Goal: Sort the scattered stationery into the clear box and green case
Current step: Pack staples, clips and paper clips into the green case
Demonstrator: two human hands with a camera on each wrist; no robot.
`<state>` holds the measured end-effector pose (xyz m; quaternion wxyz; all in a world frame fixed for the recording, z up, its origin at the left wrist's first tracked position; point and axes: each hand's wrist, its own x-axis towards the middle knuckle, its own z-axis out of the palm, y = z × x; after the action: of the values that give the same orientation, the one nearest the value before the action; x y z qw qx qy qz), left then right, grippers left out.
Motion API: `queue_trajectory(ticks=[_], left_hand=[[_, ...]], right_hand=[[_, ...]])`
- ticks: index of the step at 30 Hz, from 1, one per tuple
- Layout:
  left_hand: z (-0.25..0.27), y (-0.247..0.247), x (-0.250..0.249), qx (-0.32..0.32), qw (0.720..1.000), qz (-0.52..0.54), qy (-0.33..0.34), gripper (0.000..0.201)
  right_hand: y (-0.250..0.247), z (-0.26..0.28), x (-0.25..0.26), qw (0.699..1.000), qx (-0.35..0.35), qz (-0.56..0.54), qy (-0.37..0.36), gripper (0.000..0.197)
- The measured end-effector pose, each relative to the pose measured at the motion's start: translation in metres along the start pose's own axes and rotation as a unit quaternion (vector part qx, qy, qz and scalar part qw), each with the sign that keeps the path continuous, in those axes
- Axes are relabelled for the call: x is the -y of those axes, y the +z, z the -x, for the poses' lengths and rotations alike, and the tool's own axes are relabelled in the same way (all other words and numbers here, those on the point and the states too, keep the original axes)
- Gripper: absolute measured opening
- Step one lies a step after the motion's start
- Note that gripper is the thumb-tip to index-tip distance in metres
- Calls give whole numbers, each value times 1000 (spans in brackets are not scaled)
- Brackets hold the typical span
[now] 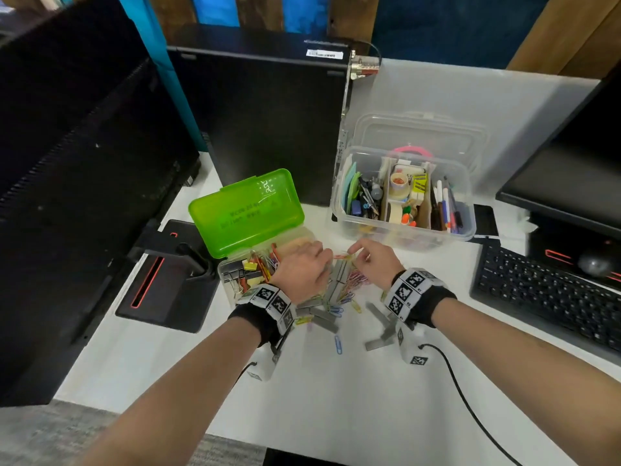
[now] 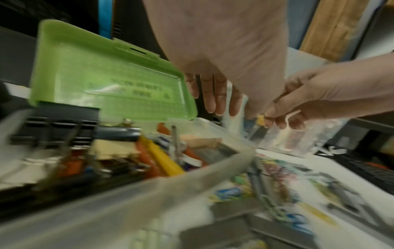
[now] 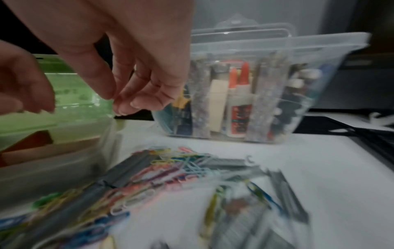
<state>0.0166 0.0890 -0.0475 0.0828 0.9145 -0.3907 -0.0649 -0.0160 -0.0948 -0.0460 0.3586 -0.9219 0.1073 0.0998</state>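
Note:
The green case [image 1: 245,213] stands with its lid [image 2: 95,75] up; its clear base [image 2: 192,176] holds binder clips and pens. Just right of it on the white desk lies a heap of coloured paper clips [image 1: 349,287] [image 3: 170,168] mixed with grey staple strips [image 1: 339,274] [image 3: 132,166]. My left hand [image 1: 302,267] [image 2: 213,94] hovers over the base's right end with straight fingers and holds nothing. My right hand [image 1: 369,260] [image 3: 127,94] is above the heap, thumb and forefinger pinching a paper clip. The clear box [image 1: 403,237] [image 3: 319,67], full of pens, glue and tape, stands behind.
More staple strips [image 1: 379,331] and a blue clip [image 1: 338,344] lie nearer me. A black monitor [image 1: 67,196] fills the left, with a computer tower [image 1: 268,122] behind the case. A keyboard [image 1: 537,294] and a second monitor's base sit on the right.

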Motion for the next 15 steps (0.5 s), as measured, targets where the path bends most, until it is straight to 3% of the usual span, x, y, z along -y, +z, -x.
queue_trajectory(ticks=[3,6,8,15], left_hand=[[-8,11,-27,51,998,-16,21,24],[-11,21,-47,111,993,-39,-16,38],[-13,24,-53,109,992,-42,-43,44],[-35,20,-55,82,975,-175,-108,23]], right_hand=[[3,17,-27,999,-9,-2,30,24],[11,35,-47,998,1,17,58,24],[16,46,-58,996,12,23,87,20],[26,59,-76,995,-3,60,83,14]])
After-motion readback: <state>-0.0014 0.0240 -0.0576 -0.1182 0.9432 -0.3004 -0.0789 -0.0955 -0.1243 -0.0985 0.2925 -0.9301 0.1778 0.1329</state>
